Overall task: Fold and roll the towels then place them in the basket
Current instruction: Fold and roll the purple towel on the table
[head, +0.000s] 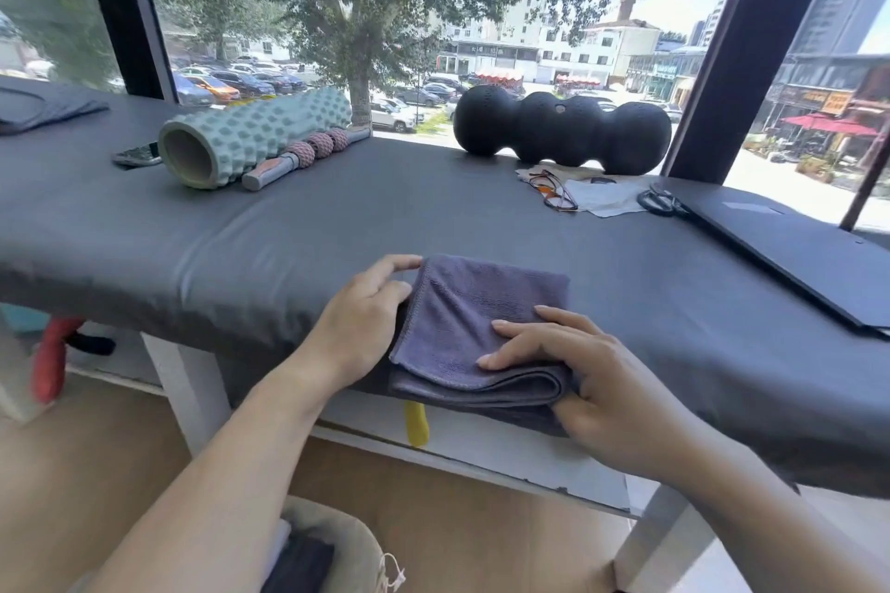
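At near edge of worktop (337, 217) | towel (462, 303) folded, overhanging slightly | left hand (359, 318) released, touching its left hem | right hand (592, 376) flat, pressing on top | risk: sliding off, layers shifting under uneven push

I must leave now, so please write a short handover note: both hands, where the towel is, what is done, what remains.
Left hand: open, fingertips touch the left edge of the towel.
Right hand: open, fingers flat on top; thumb hidden.
Towel: folded, at the near edge of the table.
Done: folding.
To do: roll it, put it in the beige container below, probably the basket.
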Tool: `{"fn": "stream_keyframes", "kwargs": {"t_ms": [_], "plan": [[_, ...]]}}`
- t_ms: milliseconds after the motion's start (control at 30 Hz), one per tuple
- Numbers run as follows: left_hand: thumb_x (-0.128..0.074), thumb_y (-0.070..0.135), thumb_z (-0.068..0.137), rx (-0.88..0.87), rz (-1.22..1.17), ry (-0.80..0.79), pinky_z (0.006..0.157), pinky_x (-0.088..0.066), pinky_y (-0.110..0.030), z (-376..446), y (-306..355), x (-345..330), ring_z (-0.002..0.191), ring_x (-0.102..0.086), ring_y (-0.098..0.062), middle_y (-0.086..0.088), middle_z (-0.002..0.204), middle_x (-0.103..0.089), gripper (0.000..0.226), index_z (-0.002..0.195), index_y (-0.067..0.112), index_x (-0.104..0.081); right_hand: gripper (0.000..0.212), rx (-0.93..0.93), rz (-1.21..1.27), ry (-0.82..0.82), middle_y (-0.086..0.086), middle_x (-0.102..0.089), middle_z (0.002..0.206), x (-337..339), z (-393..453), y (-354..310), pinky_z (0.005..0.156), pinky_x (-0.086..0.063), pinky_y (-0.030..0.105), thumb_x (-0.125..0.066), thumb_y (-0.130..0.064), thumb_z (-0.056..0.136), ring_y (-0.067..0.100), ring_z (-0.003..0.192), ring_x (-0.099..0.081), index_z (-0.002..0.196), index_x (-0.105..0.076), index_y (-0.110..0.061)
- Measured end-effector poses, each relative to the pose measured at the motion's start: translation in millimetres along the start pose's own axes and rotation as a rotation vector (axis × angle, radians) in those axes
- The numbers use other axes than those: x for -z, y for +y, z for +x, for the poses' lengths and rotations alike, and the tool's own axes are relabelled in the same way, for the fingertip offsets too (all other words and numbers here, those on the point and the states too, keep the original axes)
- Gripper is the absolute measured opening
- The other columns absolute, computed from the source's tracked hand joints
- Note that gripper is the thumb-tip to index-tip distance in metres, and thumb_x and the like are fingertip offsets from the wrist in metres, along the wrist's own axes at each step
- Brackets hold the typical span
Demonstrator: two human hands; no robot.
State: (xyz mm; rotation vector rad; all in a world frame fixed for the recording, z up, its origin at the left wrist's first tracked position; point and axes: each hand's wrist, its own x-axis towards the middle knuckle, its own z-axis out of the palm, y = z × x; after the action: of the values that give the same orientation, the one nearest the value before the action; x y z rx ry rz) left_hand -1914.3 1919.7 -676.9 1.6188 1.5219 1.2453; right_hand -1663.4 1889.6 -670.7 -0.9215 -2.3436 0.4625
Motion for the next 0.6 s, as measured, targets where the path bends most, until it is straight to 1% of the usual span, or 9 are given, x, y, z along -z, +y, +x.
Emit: {"fn": "stream_keyframes", "kwargs": {"t_ms": [100,167,267,333,367,400,467,533,600], "plan": [[-0.055,0.05,0.096,0.021,0.036,0.018,0.094,-0.04,-0.016,-1.1,-1.8,-3.4,0.106,-0.06,0.006,0.005,0.103,-0.075,0.043,0.137,0.039,-0.052,0.058,0.018,-0.042,-0.098,-0.029,-0.065,0.125,2.2,-3.8,2.8,0.123,-0.015,0.025,-0.057,0.007,0.073,-0.01,0.14,-0.036,0.112,-0.07,-0.033],[-0.066,0.04,0.094,-0.015,0.074,0.003,0.079,-0.032,0.002,-2.4,-3.1,-7.0,0.091,-0.051,0.028,0.006,0.102,-0.076,0.053,0.143,0.039,-0.046,0.033,0.009,-0.035,-0.165,-0.036,-0.06,0.127,7.6,-5.5,-0.9,0.121,-0.01,0.016,-0.079,-0.021,0.084,-0.018,0.139,-0.029,0.113,-0.07,-0.036],[-0.071,0.029,0.092,-0.065,0.121,0.016,0.072,-0.031,0.01,-2.8,-6.4,-10.5,0.082,-0.047,0.037,0.007,0.103,-0.077,0.06,0.144,0.038,-0.044,0.028,-0.11,0.128,0.081,-0.03,-0.066,0.119,6.8,-0.6,-7.5,0.116,-0.028,0.019,-0.076,-0.056,0.079,-0.014,0.131,-0.043,0.101,-0.074,-0.039],[-0.072,0.028,0.091,-0.085,0.129,0.03,0.086,-0.041,-0.001,-0.3,-9.2,-10.2,0.091,-0.058,0.022,0.007,0.1,-0.076,0.061,0.143,0.04,-0.044,0.027,-0.159,0.037,0.362,-0.024,-0.066,0.119,6.8,10.5,-3.1,0.111,-0.038,0.029,-0.074,-0.052,0.081,-0.004,0.128,-0.049,0.105,-0.07,-0.039],[-0.073,0.03,0.09,-0.093,0.124,0.03,0.095,-0.048,-0.016,1.3,-11.3,-9.7,0.096,-0.064,0.01,0.007,0.101,-0.076,0.062,0.143,0.043,-0.044,0.037,-0.227,-0.088,0.391,-0.024,-0.061,0.128,9.8,17.9,1.0,0.113,-0.037,0.032,-0.073,-0.053,0.082,-0.001,0.132,-0.044,0.116,-0.066,-0.04],[-0.072,0.033,0.089,-0.091,0.128,0.024,0.1,-0.051,-0.031,1.9,-12.9,-9.6,0.101,-0.066,-0.001,0.007,0.104,-0.075,0.062,0.142,0.045,-0.043,0.053,-0.33,-0.208,0.325,-0.022,-0.054,0.137,14.7,24.2,5.5,0.116,-0.033,0.035,-0.07,-0.059,0.082,0.004,0.137,-0.036,0.13,-0.058,-0.038],[-0.066,0.038,0.088,-0.105,0.173,0.013,0.103,-0.049,-0.043,-0.7,-13.0,-10.6,0.111,-0.065,-0.01,0.008,0.111,-0.073,0.06,0.141,0.049,-0.041,0.081,-0.554,-0.307,0.095,-0.011,-0.044,0.151,25.1,33.0,17.9,0.118,-0.027,0.038,-0.061,-0.074,0.079,0.015,0.145,-0.026,0.148,-0.042,-0.035],[-0.06,0.034,0.091,-0.154,0.26,0.022,0.114,-0.039,-0.043,-6.2,-11.2,-13.8,0.122,-0.058,-0.013,0.009,0.121,-0.068,0.056,0.143,0.045,-0.042,0.078,-0.631,-0.26,-0.058,-0.007,-0.049,0.145,28.4,38.3,28.6,0.11,-0.031,0.037,-0.054,-0.083,0.074,0.021,0.141,-0.031,0.136,-0.053,-0.037],[-0.056,0.023,0.096,-0.237,0.392,0.059,0.124,-0.019,-0.036,-12.2,-8.2,-17.6,0.13,-0.049,-0.013,0.008,0.133,-0.06,0.054,0.147,0.035,-0.043,0.068,-0.61,-0.198,-0.05,-0.008,-0.059,0.128,28.0,41.1,36.8,0.098,-0.038,0.034,-0.057,-0.084,0.069,0.021,0.128,-0.045,0.116,-0.064,-0.035]]}}
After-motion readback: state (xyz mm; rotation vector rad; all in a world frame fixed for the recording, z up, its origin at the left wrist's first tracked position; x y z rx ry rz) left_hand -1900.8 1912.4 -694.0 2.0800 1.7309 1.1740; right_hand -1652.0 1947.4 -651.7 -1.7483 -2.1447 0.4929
